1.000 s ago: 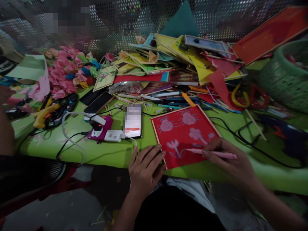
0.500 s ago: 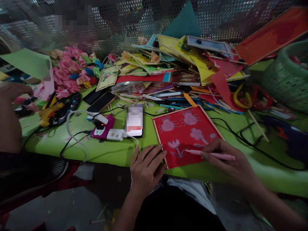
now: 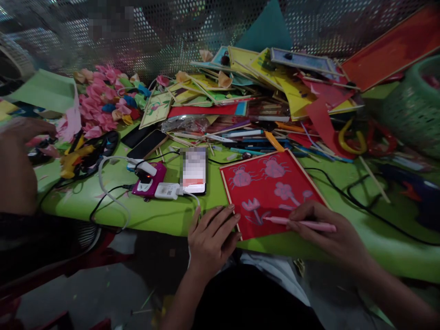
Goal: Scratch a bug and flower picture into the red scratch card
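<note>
A red framed card point(image 3: 271, 192) with pink drawings of flowers and bugs lies at the near edge of the green table point(image 3: 165, 215). My right hand point(image 3: 330, 233) is closed around a pink pen point(image 3: 299, 223), its tip on the card's lower part. My left hand point(image 3: 211, 238) rests with fingers spread on the card's lower left corner and the table edge, holding nothing.
A phone point(image 3: 194, 172) lies left of the card, wired to a white charger and a purple device point(image 3: 149, 179). Behind are piled coloured cards, pens and sticks point(image 3: 268, 91), pink paper flowers point(image 3: 99, 105), a green basket point(image 3: 409, 105). Another person's arm point(image 3: 17, 169) is at left.
The view has shifted slightly. My hands hold nearly the same places; the pen tip moves a little on the card. The other person's hand at left has come further into view.
</note>
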Action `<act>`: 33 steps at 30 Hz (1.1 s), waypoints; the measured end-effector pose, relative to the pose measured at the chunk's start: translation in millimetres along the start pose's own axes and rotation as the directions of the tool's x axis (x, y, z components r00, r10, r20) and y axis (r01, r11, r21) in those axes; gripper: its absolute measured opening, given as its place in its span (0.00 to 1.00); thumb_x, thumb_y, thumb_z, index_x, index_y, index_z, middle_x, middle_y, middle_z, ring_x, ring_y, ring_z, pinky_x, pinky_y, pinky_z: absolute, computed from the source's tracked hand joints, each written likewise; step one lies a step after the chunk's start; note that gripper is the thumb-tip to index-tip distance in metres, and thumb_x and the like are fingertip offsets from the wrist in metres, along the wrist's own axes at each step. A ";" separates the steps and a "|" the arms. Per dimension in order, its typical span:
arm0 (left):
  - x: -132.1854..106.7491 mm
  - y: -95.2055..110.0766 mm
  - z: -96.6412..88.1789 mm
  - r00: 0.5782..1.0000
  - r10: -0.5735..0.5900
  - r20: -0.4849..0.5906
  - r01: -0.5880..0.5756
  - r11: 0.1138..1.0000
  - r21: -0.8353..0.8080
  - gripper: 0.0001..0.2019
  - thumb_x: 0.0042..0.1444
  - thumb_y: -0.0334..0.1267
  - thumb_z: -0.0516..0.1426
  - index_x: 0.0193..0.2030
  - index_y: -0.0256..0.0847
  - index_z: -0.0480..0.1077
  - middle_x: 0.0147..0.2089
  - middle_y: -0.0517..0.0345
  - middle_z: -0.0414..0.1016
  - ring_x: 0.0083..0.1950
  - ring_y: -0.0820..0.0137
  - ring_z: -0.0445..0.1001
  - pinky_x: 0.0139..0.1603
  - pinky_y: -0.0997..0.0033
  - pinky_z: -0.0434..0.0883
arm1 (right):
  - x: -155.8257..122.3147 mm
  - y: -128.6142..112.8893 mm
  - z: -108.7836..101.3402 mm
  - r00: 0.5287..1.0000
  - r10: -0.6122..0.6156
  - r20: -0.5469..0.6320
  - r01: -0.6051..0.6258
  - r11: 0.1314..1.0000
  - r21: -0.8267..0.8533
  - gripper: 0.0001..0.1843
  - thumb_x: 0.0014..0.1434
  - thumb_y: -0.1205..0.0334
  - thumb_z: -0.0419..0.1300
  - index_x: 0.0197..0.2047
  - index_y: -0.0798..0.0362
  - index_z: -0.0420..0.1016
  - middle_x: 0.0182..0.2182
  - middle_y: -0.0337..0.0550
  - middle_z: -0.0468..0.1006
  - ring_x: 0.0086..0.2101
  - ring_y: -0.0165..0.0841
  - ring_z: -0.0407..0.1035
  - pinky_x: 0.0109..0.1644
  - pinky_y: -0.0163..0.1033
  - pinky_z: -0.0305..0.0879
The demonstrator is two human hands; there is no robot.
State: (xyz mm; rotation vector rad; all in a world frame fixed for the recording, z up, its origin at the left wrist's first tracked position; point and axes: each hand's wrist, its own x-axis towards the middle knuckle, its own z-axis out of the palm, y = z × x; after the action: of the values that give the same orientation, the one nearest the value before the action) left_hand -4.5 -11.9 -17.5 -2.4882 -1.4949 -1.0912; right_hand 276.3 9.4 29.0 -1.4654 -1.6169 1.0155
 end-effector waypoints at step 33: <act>1.1 -0.4 -0.1 1.000 0.014 -0.006 -0.014 1.000 -0.003 0.13 0.70 0.42 0.59 0.58 0.49 0.79 0.60 0.60 0.83 0.61 0.64 0.79 0.81 0.54 0.49 | -1.0 4.9 0.2 0.999 -0.030 -0.010 0.030 0.999 -0.023 0.18 0.61 0.42 0.69 0.31 0.48 0.79 0.26 0.41 0.82 0.26 0.33 0.76 0.29 0.34 0.71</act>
State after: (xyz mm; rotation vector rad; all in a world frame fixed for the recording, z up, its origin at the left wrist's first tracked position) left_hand -4.6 -10.9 -16.9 -2.4916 -1.4736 -1.0987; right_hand 278.3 8.6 24.5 -1.4545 -1.6429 0.9740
